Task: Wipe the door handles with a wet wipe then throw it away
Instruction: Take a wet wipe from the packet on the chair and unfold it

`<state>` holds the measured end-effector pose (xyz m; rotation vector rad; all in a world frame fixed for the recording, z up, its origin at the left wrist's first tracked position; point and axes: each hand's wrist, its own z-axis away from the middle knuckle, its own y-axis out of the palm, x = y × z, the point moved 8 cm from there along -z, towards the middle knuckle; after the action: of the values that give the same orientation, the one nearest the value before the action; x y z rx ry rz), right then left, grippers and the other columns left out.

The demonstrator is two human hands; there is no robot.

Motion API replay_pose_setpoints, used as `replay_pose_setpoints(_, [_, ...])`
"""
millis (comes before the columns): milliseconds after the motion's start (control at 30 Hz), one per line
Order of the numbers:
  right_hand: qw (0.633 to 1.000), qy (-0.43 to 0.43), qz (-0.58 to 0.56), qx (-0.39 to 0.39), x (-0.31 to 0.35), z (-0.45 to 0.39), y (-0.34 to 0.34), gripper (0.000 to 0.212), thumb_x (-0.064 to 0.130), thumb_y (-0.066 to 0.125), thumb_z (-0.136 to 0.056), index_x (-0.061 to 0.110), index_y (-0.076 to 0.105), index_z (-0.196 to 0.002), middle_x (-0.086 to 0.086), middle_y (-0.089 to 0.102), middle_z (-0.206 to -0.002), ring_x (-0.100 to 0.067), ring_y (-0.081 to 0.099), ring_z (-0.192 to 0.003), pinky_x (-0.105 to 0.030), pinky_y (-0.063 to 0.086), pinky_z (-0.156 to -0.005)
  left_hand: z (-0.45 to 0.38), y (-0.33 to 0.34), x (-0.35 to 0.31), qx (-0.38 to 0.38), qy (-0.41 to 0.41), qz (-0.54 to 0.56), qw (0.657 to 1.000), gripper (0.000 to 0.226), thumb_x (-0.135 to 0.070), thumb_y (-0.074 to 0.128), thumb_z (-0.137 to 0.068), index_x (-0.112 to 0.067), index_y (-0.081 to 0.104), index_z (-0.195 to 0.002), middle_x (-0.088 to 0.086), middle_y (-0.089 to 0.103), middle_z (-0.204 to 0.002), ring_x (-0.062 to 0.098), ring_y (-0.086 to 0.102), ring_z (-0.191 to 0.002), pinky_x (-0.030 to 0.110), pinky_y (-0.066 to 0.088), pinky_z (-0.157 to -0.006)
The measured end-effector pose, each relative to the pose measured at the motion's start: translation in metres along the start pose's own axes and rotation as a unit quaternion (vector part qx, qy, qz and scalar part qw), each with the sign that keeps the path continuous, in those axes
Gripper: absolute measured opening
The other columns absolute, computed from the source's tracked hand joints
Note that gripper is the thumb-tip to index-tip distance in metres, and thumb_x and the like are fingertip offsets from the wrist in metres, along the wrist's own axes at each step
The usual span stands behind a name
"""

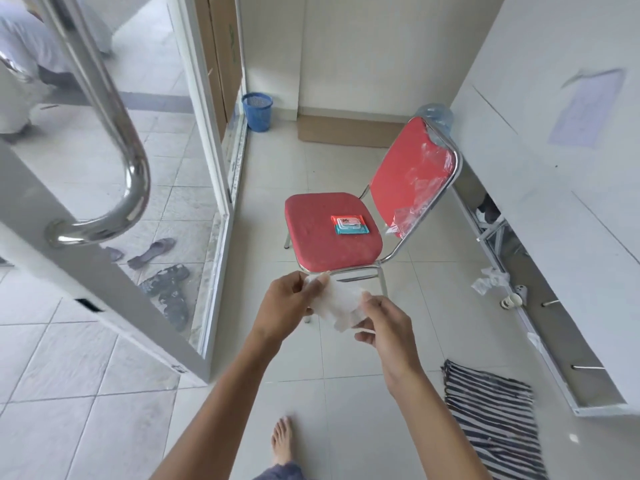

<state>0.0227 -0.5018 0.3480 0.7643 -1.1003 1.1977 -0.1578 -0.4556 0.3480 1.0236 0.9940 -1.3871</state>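
Hands hold a white wet wipe [341,306] stretched between them, low in front of the body. The left hand [289,303] pinches the wipe's upper left corner between thumb and fingertips; the right hand [384,323] pinches its lower right edge, fingers curled around the cloth. The wipe looks part unfolded and crumpled in the middle.

Beyond the hands stands a red chair [332,230] with a wet wipe pack [349,225] lying on its seat. To the left, well apart from the hands, a curved steel door handle [114,147] is fixed to an open glass door [45,188]. A blue wastebasket [257,111] sits on the floor in the far corner, beside the door frame.

The step in hand seems to be opening the wipe out. Doing it well likely means spreading it flat, then wrapping it around the handle's tube so the whole curve gets wiped.
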Motion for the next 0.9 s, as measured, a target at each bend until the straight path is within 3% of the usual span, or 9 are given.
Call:
replay_pose_setpoints(133, [1.0, 0.01, -0.007, 0.019, -0.001, 0.038, 0.025, 0.022, 0.026, 0.06, -0.098, 0.01, 0.067, -0.085, 0.0, 0.07, -0.075, -0.012, 0.065, -0.068, -0.027, 0.052, -0.061, 0.036, -0.024, -0.008, 0.003, 0.022, 0.026, 0.999, 0.022, -0.029, 0.062, -0.097, -0.01, 0.069, -0.089, 0.007, 0.069, -0.078, 0.02, 0.065, -0.073, 0.044, 0.059, -0.074])
replay_pose_setpoints(333, [0.999, -0.006, -0.032, 0.026, 0.017, 0.072, 0.087, 0.016, 0.031, 0.061, -0.097, 0.02, 0.07, -0.102, 0.005, 0.072, -0.083, -0.012, 0.068, -0.075, -0.026, 0.055, -0.064, 0.054, -0.075, -0.019, 0.041, 0.037, 0.016, 0.998, 0.023, -0.029, 0.061, -0.097, -0.008, 0.071, -0.092, 0.001, 0.067, -0.076, 0.016, 0.059, -0.071, 0.028, 0.046, -0.068])
replay_pose_setpoints(400, [0.999, -0.018, -0.018, 0.048, 0.022, 0.08, 0.112, 0.018, 0.037, 0.066, -0.094, 0.025, 0.071, -0.107, 0.006, 0.074, -0.088, -0.01, 0.069, -0.08, -0.025, 0.056, -0.066, 0.053, -0.092, -0.024, 0.067, 0.053, -0.012, 0.996, 0.024, -0.031, 0.061, -0.097, -0.01, 0.072, -0.091, 0.003, 0.068, -0.075, 0.013, 0.06, -0.067, 0.023, 0.046, -0.063])
replay_pose_setpoints(500, [0.997, -0.024, 0.007, 0.076, 0.025, 0.092, 0.151, 0.02, 0.033, 0.069, -0.093, 0.028, 0.07, -0.112, 0.001, 0.072, -0.09, -0.009, 0.068, -0.084, -0.027, 0.055, -0.069, 0.051, -0.119, -0.035, 0.117, 0.094, -0.101, 0.983, 0.024, -0.033, 0.061, -0.097, -0.014, 0.073, -0.089, 0.012, 0.072, -0.08, 0.013, 0.061, -0.067, 0.028, 0.048, -0.063])
replay_pose_setpoints(733, [0.997, -0.017, -0.053, -0.053, 0.01, 0.127, 0.218, 0.017, 0.017, 0.071, -0.09, 0.005, 0.065, -0.101, -0.01, 0.062, -0.081, -0.018, 0.054, -0.068, -0.031, 0.049, -0.062, 0.038, -0.188, -0.033, 0.221, 0.117, -0.14, 0.958, 0.019, -0.026, 0.069, -0.092, -0.007, 0.071, -0.09, 0.002, 0.064, -0.076, 0.017, 0.056, -0.069, 0.037, 0.047, -0.07])
replay_pose_setpoints(900, [0.99, -0.018, -0.063, -0.127, 0.003, 0.158, 0.239, 0.016, 0.02, 0.07, -0.091, 0.006, 0.062, -0.093, -0.008, 0.068, -0.074, -0.018, 0.059, -0.067, -0.032, 0.049, -0.064, 0.045, -0.212, -0.022, 0.28, 0.091, -0.121, 0.948, 0.017, -0.025, 0.072, -0.09, -0.008, 0.071, -0.087, 0.01, 0.072, -0.078, 0.018, 0.066, -0.072, 0.042, 0.058, -0.08])
